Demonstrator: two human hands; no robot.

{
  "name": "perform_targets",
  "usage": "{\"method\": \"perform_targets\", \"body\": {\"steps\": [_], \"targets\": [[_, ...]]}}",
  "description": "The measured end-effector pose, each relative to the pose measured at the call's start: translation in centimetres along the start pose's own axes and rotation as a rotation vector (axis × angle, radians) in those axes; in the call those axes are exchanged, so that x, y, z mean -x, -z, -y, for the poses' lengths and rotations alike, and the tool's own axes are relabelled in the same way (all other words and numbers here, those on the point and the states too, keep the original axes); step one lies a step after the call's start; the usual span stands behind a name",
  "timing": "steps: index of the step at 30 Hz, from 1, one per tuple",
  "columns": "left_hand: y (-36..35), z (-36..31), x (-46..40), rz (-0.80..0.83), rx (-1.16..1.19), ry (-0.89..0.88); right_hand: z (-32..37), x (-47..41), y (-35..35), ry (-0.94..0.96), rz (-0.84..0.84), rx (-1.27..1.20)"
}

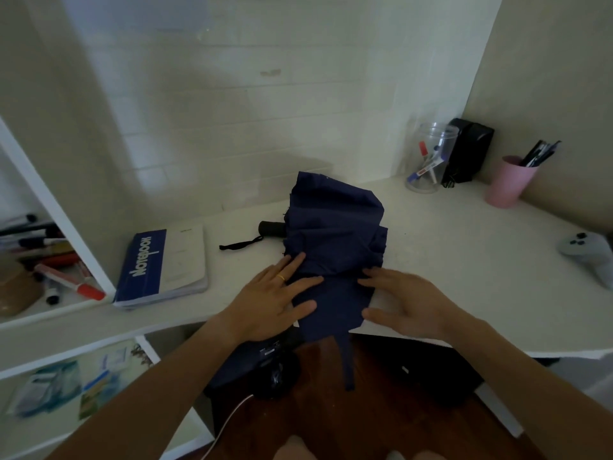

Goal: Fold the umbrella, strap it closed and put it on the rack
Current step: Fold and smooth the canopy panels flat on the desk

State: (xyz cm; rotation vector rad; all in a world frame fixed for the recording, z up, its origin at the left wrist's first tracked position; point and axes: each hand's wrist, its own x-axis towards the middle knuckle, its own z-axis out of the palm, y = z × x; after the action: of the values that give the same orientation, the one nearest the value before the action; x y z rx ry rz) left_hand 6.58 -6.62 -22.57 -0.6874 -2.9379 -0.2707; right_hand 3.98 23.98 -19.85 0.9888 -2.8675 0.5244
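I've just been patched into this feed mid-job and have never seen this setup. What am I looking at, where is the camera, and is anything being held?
There is one picture, from a camera worn on the person's head, looking down at a white desk. No robot: those are two bare hands. The left hand and right hand rest flat, fingers straight, on a crumpled navy-blue fabric umbrella; neither grips it. Its black handle points left, and its strap hangs loose over the desk edge. Nearby lie a blue-and-white notebook, a pink cup of pens and a grey game controller.
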Motion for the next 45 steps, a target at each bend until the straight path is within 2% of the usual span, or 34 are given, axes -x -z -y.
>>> {"method": "perform_targets", "body": {"steps": [2,3,5,8,11,13,15,18,21,24,29,32,35,38,41,45], "targets": [[0.3,-0.7,0.4,-0.11,0.064,-0.004,0.7,-0.9,0.8,-0.005,-0.349,-0.063],[0.5,-1.2,0.6,-0.207,0.116,0.009,1.2,-1.5,1.2,-0.004,-0.47,-0.091],[0.9,-2.1,0.7,-0.433,0.253,0.08,2.0,-2.5,1.7,-0.001,-0.536,-0.125],[1.5,-3.1,0.1,-0.633,0.566,0.198,2.6,-2.8,1.5,0.008,-0.458,-0.181],[2.0,-4.0,0.1,-0.636,0.73,0.275,2.3,-1.8,1.3,0.075,-0.443,-0.237],[2.1,-4.4,1.1,-0.636,0.623,0.218,2.0,-0.3,1.4,0.099,-0.42,-0.226],[1.5,-4.5,2.4,-0.617,0.452,0.066,1.4,1.3,1.1,0.101,-0.394,-0.223],[0.2,-4.4,3.9,-0.477,0.323,-0.07,1.0,2.9,0.2,0.132,-0.352,-0.193],[-0.2,-3.9,4.3,-0.383,0.247,-0.063,1.0,2.9,-0.4,0.142,-0.286,-0.181],[0.3,-4.2,4.5,-0.384,0.153,-0.041,1.5,3.1,0.3,0.116,-0.243,-0.194],[1.7,-5.4,3.7,-0.377,0.245,0.056,2.5,1.6,0.9,0.023,-0.381,-0.245],[1.5,-5.3,2.7,-0.419,0.145,0.08,2.7,0.3,1.0,0.0,-0.242,-0.195],[2.5,-5.1,1.8,-0.509,0.276,0.154,3.0,-1.5,2.6,-0.029,-0.252,-0.253],[4.2,-5.0,0.9,-0.639,0.524,0.24,3.4,-3.1,4.5,-0.09,-0.391,-0.37],[5.4,-4.8,0.2,-0.692,0.722,0.292,3.3,-3.0,5.3,-0.188,-0.496,-0.543],[5.8,-5.4,0.1,-0.692,0.747,0.305,2.8,-2.4,4.1,-0.104,-0.292,-0.473]]}}
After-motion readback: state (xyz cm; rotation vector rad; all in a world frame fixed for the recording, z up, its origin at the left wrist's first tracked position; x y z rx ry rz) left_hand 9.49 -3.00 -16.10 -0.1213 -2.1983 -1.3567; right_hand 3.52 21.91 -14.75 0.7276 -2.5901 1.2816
